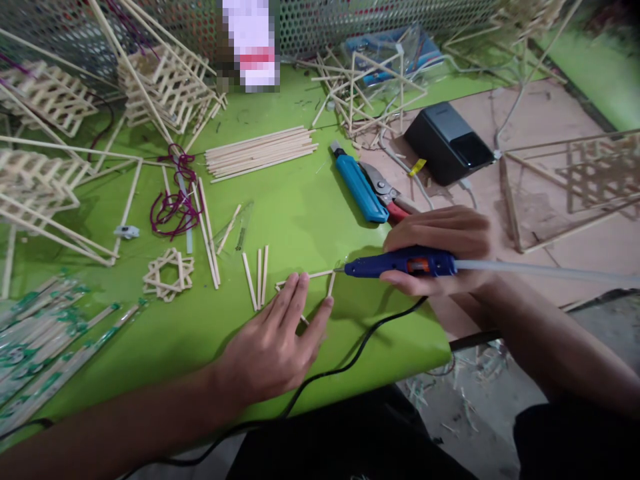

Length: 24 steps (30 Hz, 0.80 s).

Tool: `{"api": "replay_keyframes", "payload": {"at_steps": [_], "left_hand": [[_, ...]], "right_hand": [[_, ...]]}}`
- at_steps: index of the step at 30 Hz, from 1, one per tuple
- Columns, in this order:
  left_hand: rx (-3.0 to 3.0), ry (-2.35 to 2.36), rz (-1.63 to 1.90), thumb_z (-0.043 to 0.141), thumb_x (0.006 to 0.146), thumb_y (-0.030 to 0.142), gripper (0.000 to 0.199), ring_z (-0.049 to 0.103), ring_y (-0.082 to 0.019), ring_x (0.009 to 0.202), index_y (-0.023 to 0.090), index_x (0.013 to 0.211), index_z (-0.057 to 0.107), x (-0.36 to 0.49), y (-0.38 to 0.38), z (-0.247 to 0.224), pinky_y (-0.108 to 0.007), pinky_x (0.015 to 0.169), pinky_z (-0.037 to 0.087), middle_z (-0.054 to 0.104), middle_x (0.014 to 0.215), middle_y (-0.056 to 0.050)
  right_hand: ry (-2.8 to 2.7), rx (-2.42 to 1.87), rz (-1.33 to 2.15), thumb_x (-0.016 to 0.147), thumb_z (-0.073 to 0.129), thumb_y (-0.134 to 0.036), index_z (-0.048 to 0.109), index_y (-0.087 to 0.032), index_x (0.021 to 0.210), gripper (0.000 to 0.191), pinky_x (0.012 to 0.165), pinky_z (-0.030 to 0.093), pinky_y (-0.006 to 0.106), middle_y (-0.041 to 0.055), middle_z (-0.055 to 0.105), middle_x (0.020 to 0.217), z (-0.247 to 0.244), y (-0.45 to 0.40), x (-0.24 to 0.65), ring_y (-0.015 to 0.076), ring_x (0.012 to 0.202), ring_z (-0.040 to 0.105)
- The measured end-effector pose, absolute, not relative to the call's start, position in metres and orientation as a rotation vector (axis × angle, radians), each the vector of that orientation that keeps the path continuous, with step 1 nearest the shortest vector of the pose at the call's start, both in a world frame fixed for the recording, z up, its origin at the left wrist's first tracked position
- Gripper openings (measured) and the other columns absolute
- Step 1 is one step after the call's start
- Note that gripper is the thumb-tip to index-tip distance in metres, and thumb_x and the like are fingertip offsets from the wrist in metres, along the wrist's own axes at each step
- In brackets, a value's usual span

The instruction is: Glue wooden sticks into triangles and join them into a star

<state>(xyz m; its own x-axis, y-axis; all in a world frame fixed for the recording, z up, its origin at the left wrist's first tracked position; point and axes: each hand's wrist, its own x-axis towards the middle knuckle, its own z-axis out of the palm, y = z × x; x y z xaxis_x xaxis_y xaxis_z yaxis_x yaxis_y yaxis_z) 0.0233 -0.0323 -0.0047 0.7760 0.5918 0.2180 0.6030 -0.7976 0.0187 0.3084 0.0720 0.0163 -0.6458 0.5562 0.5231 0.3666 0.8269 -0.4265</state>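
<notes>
My right hand [440, 247] is wrapped round a blue hot glue gun [373, 264], with a long translucent glue stick [530, 271] coming out of its back. The gun's nozzle meets the corner of a small frame of short wooden sticks [320, 274]. My left hand [280, 333] lies over that frame, fingers stretched out and pressing its sticks against the green table covering; part of the frame is hidden beneath it. Just left of the fingertips lie several loose short sticks [260, 277]. A star-shaped stick piece [169, 275] sits farther left.
A bundle of long sticks [260, 153] lies behind, near a blue utility knife [357, 183] and red-handled pruning shears [383, 187]. A black box-shaped device [447, 143] stands at right. Stick lattices [165, 87], purple cord [175, 200] and wrapped chopsticks [45, 340] occupy the left. The gun's black cable [345, 363] crosses the front.
</notes>
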Motion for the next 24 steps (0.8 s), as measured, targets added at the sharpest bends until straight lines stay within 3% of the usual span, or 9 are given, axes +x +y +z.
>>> {"api": "replay_keyframes", "payload": {"at_steps": [24], "left_hand": [[-2.900, -0.989, -0.374, 0.062, 0.093, 0.033, 0.049, 0.052, -0.044, 0.129, 0.007, 0.135, 0.060, 0.0247, -0.0314, -0.0054, -0.047, 0.097, 0.057, 0.054, 0.134, -0.037]], "right_hand": [[-2.355, -0.747, 0.322, 0.074, 0.081, -0.037, 0.068, -0.023, 0.086, 0.023, 0.056, 0.053, 0.031, 0.0014, 0.070, 0.069, 0.0114, 0.0689, 0.3122, 0.0163, 0.057, 0.066]]}}
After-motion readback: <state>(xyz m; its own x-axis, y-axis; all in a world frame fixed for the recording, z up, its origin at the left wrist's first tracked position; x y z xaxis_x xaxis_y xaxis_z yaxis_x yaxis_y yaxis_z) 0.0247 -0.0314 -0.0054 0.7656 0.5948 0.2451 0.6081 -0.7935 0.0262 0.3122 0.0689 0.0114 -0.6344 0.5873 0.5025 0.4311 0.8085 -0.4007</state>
